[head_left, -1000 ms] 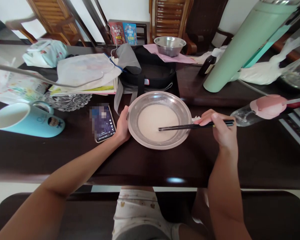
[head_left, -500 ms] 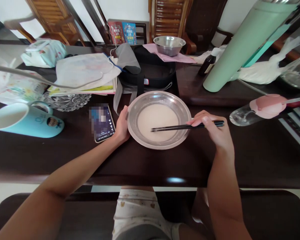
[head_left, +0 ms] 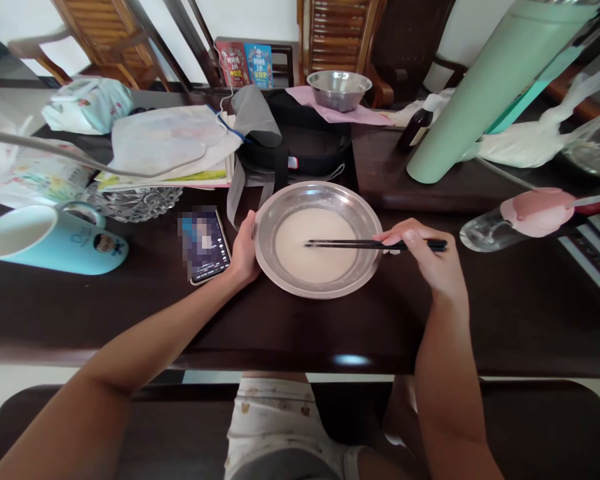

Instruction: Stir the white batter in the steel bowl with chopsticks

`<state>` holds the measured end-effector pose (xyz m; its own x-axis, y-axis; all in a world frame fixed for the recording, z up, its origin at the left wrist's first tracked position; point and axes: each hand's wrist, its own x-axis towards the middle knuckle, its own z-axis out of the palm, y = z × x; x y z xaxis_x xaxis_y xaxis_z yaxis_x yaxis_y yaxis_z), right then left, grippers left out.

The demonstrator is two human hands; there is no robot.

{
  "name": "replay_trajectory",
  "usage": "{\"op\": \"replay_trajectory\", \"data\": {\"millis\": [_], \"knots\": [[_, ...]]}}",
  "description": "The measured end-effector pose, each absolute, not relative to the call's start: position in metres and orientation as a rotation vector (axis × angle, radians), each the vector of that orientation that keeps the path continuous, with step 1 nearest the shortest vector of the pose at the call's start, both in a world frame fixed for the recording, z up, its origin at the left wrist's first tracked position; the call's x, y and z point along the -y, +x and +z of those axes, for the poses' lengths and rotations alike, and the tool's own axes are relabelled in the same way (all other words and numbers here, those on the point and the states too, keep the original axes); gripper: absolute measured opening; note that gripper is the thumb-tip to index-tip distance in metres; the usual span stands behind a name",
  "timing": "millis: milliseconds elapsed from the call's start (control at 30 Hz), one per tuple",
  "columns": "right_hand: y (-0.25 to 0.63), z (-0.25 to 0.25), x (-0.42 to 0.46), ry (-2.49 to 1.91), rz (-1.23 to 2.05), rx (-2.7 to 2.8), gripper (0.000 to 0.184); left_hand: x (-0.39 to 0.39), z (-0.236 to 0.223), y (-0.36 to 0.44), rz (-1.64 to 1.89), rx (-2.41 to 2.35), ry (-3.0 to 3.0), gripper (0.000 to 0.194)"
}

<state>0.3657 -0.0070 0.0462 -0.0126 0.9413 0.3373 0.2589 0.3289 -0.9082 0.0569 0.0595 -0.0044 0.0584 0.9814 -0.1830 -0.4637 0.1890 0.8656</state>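
A round stainless steel bowl with a wide rim stands on the dark wooden table in front of me. In it is a smooth, off-white liquid. My left hand grips the bowl's left side, its fingers partly hidden behind the rim. Pinched in my right hand is a pair of black chopsticks. They reach level over the bowl's right rim, and their tips are at the middle of the liquid. A phone with a lit, partly blurred screen lies left of my left hand.
Left are a light blue mug and a glass dish. Behind the bowl lie a black bag and a smaller metal bowl. A tall green flask and a pink-topped bottle are at right.
The chopstick tips have moved slightly away from me and to the right within the liquid. My right hand has shifted a little with them. My left hand and the bowl look nearly unchanged.
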Motion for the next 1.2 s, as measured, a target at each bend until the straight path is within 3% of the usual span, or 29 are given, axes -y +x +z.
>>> {"op": "replay_trajectory", "data": {"millis": [167, 367, 567, 733, 933, 1100, 1200], "knots": [[0.3669, 0.0478, 0.0086, -1.07, 0.784, 1.399, 0.039, -0.06, -0.0059, 0.0563, 1.245, -0.923, 0.743, 0.048], [0.367, 0.0456, 0.007, -1.119, 0.818, 1.555, 0.027, -0.0593, -0.0037, 0.0572, 1.254, -0.935, 0.711, 0.047], [0.3686, 0.0488, 0.0097, -1.056, 0.782, 1.407, 0.042, -0.0584, -0.0013, 0.0578, 1.249, -0.919, 0.701, 0.047], [0.3637, 0.0475, 0.0071, -1.113, 0.821, 1.555, 0.031, -0.0587, -0.0005, 0.0575, 1.251, -0.94, 0.68, 0.044], [0.3696, 0.0455, 0.0072, -1.041, 0.752, 1.404, 0.042, -0.059, -0.0033, 0.0571, 1.245, -0.928, 0.732, 0.048], [0.3665, 0.0432, 0.0056, -1.07, 0.834, 1.566, 0.03, -0.0587, -0.0024, 0.0579, 1.256, -0.924, 0.71, 0.046], [0.3665, 0.0439, 0.0051, -1.129, 0.759, 1.531, 0.032, -0.0585, -0.0015, 0.0583, 1.25, -0.917, 0.695, 0.047]]}}
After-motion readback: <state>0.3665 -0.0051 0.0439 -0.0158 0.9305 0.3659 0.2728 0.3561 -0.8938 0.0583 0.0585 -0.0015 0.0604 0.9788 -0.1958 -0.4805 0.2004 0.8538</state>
